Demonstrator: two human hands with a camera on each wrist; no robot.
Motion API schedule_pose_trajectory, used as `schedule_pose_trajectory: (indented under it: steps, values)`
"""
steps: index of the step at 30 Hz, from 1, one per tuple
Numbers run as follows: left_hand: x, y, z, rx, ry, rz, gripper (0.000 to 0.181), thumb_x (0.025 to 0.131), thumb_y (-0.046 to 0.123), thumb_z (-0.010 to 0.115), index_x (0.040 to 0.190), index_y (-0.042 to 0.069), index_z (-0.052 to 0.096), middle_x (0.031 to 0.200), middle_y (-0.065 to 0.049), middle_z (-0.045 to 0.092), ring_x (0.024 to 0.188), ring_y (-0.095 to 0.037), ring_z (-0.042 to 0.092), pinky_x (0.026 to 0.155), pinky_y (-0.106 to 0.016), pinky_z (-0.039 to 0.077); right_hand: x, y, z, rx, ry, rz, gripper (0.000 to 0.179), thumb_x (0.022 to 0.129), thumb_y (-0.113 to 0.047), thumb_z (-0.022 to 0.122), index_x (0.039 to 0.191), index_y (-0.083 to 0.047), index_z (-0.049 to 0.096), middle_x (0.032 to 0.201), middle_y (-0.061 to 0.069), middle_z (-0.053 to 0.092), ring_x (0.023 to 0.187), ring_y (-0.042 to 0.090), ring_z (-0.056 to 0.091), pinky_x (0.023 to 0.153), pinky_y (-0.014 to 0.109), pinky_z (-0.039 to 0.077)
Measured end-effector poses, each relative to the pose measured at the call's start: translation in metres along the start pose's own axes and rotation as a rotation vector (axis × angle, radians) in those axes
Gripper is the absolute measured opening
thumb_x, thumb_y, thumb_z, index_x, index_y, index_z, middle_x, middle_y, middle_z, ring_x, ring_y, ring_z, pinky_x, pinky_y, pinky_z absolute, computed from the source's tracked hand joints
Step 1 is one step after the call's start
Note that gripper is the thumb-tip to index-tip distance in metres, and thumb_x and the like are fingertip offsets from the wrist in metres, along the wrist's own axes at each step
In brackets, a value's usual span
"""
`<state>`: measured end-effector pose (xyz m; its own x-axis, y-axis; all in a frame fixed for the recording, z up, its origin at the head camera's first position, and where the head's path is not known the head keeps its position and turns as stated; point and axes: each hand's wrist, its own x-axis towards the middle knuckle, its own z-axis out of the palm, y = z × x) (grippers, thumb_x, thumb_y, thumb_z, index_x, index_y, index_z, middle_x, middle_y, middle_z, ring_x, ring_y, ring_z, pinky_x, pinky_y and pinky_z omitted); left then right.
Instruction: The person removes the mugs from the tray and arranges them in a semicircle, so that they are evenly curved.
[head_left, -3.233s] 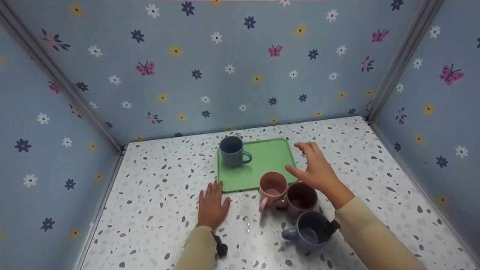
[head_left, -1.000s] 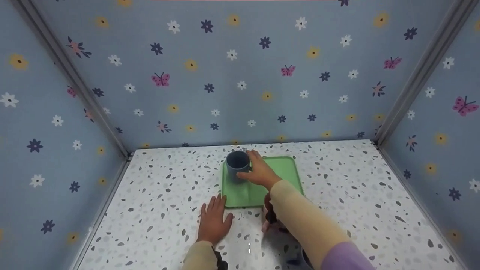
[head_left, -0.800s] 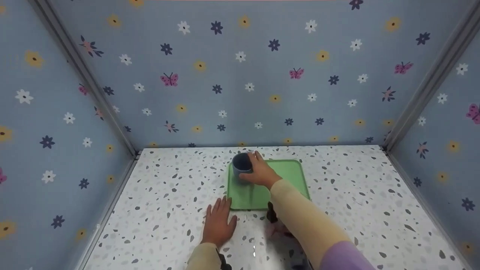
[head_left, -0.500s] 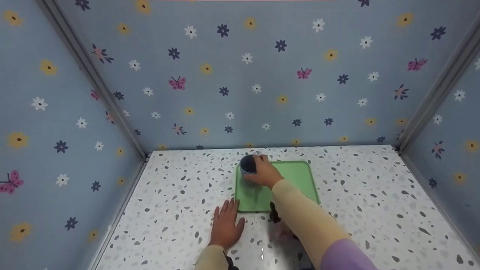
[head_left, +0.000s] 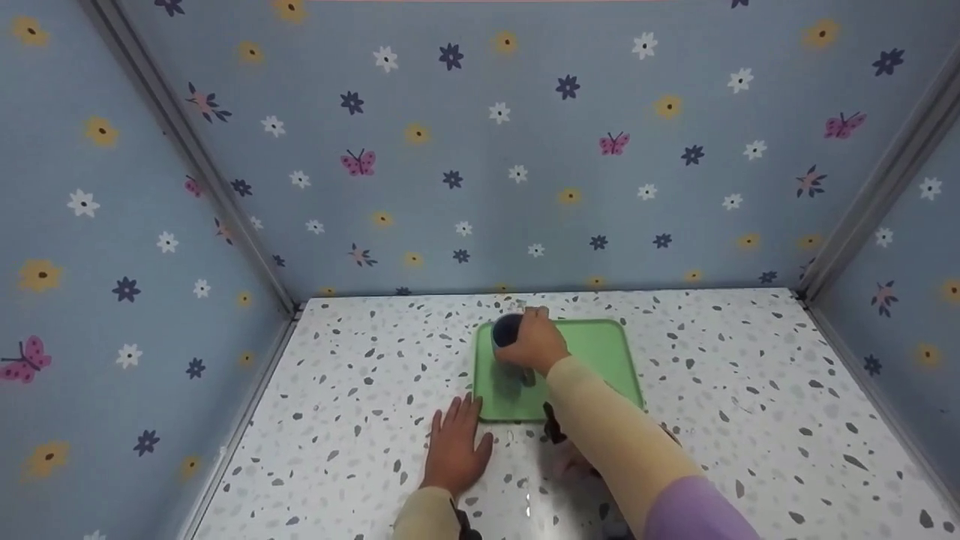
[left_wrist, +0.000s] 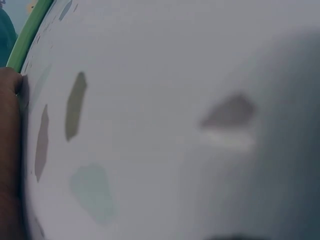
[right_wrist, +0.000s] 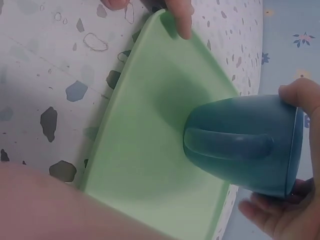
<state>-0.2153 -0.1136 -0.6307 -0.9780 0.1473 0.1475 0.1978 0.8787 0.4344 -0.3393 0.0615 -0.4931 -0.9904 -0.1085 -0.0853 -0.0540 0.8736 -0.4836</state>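
Observation:
My right hand [head_left: 536, 341] grips a blue mug [right_wrist: 240, 145] near its rim, thumb on one side and fingers on the other. The mug is close over the left part of a green tray [head_left: 592, 367], its handle [head_left: 529, 377] turned toward the front. In the right wrist view the handle faces the camera and the mug's shadow falls on the tray. My left hand [head_left: 454, 450] lies flat on the table with fingers straight, fingertips right at the tray's front left corner. In the left wrist view only part of that hand [left_wrist: 10, 150] shows beside the tray's green rim [left_wrist: 31, 37].
A pink mug [head_left: 571, 463] shows partly under my right forearm on the speckled table [head_left: 360, 420]; the sleeve hides most of the things there. A flowered blue wall [head_left: 480, 202] stands behind the table, with side panels left and right.
My right hand has come from the tray's right side to the blue mug and taken hold of it. The mug's handle has turned from pointing right to the front. The left hand stays put.

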Motion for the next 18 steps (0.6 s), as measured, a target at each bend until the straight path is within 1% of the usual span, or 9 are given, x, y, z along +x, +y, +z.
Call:
schedule_pose_trajectory:
  steps: [2,6,10,13,16,18]
  values:
    - [0.000,0.000,0.000,0.004,0.001,0.002,0.063,0.101,0.040,0.053,0.156,0.012,0.039,0.162,-0.009,0.037,0.152,-0.031,0.026,0.124,-0.055,0.010,-0.001,0.001,-0.001,-0.010,-0.003,-0.014,0.105,0.069,-0.047,0.082,0.148,0.006,0.038,0.134,0.023,0.047,0.112,0.037,0.060,0.097,0.048,0.054]
    - [0.004,0.001,0.000,0.011,0.005,0.007,0.064,0.101,0.041,0.051,0.157,0.013,0.038,0.162,-0.008,0.035,0.152,-0.030,0.025,0.124,-0.054,0.010,-0.007,0.004,-0.008,-0.060,-0.012,-0.030,0.103,0.068,-0.052,0.080,0.146,0.003,0.045,0.132,0.022,0.048,0.107,0.034,0.061,0.091,0.046,0.057]
    - [0.008,0.002,0.001,0.004,0.004,0.010,0.066,0.101,0.043,0.050,0.158,0.013,0.035,0.163,-0.008,0.033,0.153,-0.030,0.023,0.124,-0.054,0.008,-0.014,0.005,-0.019,-0.096,-0.013,-0.049,0.099,0.065,-0.056,0.079,0.139,0.003,0.051,0.128,0.020,0.051,0.099,0.030,0.061,0.084,0.044,0.059]
    - [0.006,0.001,0.003,-0.010,-0.002,0.005,0.066,0.101,0.042,0.050,0.158,0.013,0.035,0.163,-0.008,0.033,0.153,-0.030,0.023,0.124,-0.055,0.008,-0.024,0.007,-0.024,-0.125,-0.022,-0.060,0.100,0.063,-0.059,0.077,0.137,0.003,0.051,0.126,0.019,0.052,0.097,0.029,0.060,0.081,0.044,0.059]
    - [0.003,-0.002,0.005,-0.016,-0.006,-0.003,0.066,0.101,0.042,0.050,0.158,0.014,0.035,0.163,-0.008,0.033,0.153,-0.029,0.023,0.125,-0.053,0.007,-0.035,0.008,-0.023,-0.154,-0.047,-0.060,0.103,0.063,-0.063,0.076,0.138,0.003,0.049,0.126,0.019,0.052,0.099,0.030,0.059,0.082,0.044,0.058]
    - [0.001,-0.005,0.008,-0.016,-0.004,-0.003,0.066,0.101,0.042,0.050,0.158,0.014,0.035,0.163,-0.008,0.033,0.153,-0.029,0.022,0.125,-0.053,0.006,-0.043,0.009,-0.021,-0.170,-0.070,-0.062,0.105,0.063,-0.066,0.075,0.138,0.002,0.050,0.124,0.018,0.054,0.100,0.030,0.059,0.083,0.044,0.057]
